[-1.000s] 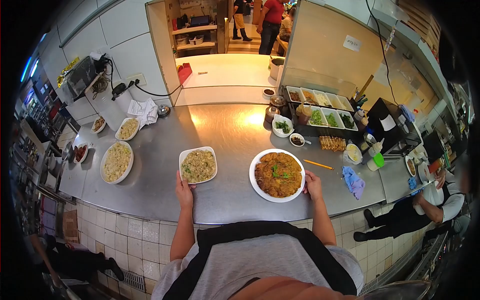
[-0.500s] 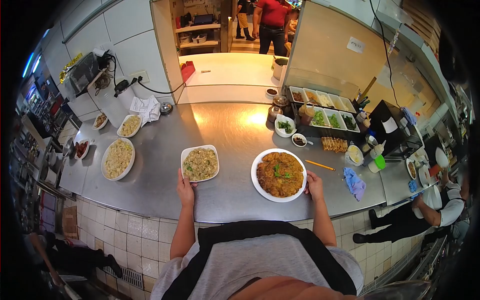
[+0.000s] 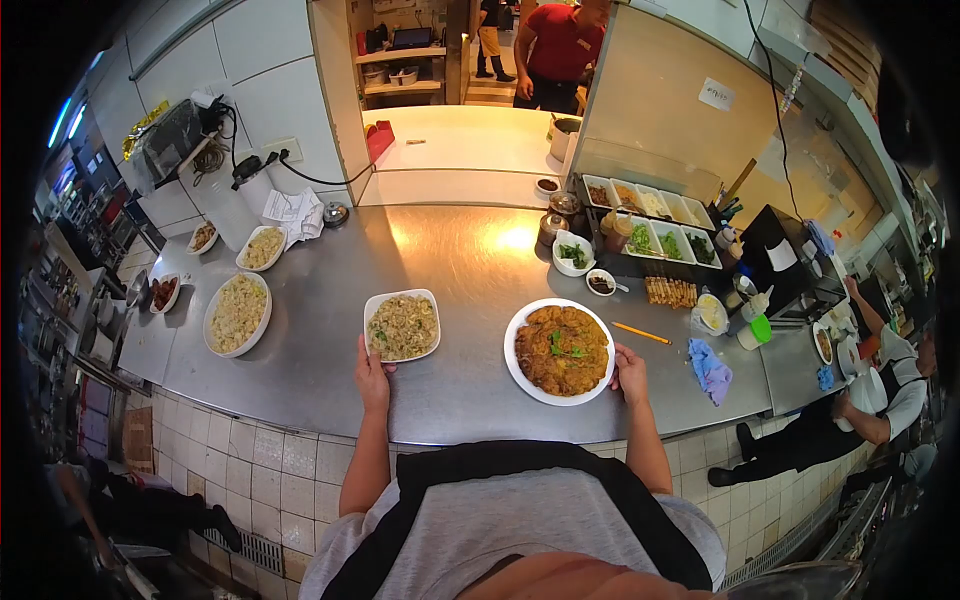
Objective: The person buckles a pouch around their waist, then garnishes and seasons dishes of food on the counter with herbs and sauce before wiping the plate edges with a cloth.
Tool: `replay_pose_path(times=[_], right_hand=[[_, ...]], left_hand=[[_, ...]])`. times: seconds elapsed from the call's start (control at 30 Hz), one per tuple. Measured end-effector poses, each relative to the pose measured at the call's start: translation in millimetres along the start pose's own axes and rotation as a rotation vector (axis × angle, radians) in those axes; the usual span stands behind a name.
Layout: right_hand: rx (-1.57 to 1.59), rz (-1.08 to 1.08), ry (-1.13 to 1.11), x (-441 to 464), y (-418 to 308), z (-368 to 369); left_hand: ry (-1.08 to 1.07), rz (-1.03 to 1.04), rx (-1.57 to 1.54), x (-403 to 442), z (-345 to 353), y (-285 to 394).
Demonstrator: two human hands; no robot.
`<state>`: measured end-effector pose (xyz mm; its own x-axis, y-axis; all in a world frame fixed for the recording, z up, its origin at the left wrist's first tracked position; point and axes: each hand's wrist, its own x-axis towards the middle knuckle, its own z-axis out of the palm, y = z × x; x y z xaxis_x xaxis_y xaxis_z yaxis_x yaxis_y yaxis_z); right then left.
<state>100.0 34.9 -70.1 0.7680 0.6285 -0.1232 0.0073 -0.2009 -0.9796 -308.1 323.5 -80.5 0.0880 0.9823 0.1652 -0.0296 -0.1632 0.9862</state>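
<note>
My left hand (image 3: 374, 376) is at the lower left corner of a square white dish of fried rice (image 3: 402, 326), its fingers closed on the edge. My right hand (image 3: 630, 376) grips the right rim of a round white plate (image 3: 512, 372). On that plate lies a broad, browned omelette-like disc (image 3: 561, 350) topped with a green herb sprig. Both dishes sit level on the steel counter (image 3: 460, 400), a gap between them. Parts of my fingers are hidden by the dish edges.
Left stand a large bowl of rice (image 3: 238, 316) and smaller dishes. Right are a pencil (image 3: 641, 332), blue cloth (image 3: 710, 372), skewer-like sticks (image 3: 670, 292) and garnish trays (image 3: 668, 240). A person in red (image 3: 556, 50) is beyond the pass; a co-worker (image 3: 868, 410) stands right.
My hands and the two dishes stay in place on the counter. The person in red has leaned forward over the pass. At the right, a co-worker's arm is now raised.
</note>
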Motion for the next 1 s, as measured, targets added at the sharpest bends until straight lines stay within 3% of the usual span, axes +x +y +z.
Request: replay_pose_path(times=[0.47, 0.57, 0.67, 0.73, 0.77, 0.8, 0.87, 0.93, 1.0], right_hand=[[0.016, 0.03, -0.029, 1.0, -6.3, -1.9], [-0.505, 0.076, -0.093, 7.3, -37.6, -12.0], [-1.175, -0.572, 0.124, 63.9, -63.3, -12.3], [-0.994, -0.678, 0.101, 75.7, -152.8, 26.2], [-0.987, -0.659, -0.007, 77.2, -204.5, 47.7], [-1.007, -0.873, 0.037, 96.4, -232.9, 66.1], [-1.126, -0.977, -0.011, 138.5, -301.2, 99.9], [-1.102, -1.313, 0.153, 216.8, -361.4, 131.4], [-1.176, -1.215, 0.259, 234.8, -450.8, 155.2]], left_hand=[[0.0, -0.02, 0.017, -2.8, 1.1, 7.1], [-0.004, -0.035, 0.0, 0.3, 1.0, 2.0], [0.016, -0.06, 0.012, -1.3, 1.5, 6.3], [0.012, -0.081, 0.059, -6.6, 3.4, 22.5], [0.068, 0.005, 0.157, -5.4, 4.7, 18.0], [0.124, 0.088, 0.254, -4.7, 6.2, 9.7], [0.218, 0.194, 0.385, -4.9, 5.4, 3.1], [0.296, 0.242, 0.453, -4.8, 3.4, 4.3], [0.302, 0.226, 0.456, -5.7, 5.7, 11.9]])
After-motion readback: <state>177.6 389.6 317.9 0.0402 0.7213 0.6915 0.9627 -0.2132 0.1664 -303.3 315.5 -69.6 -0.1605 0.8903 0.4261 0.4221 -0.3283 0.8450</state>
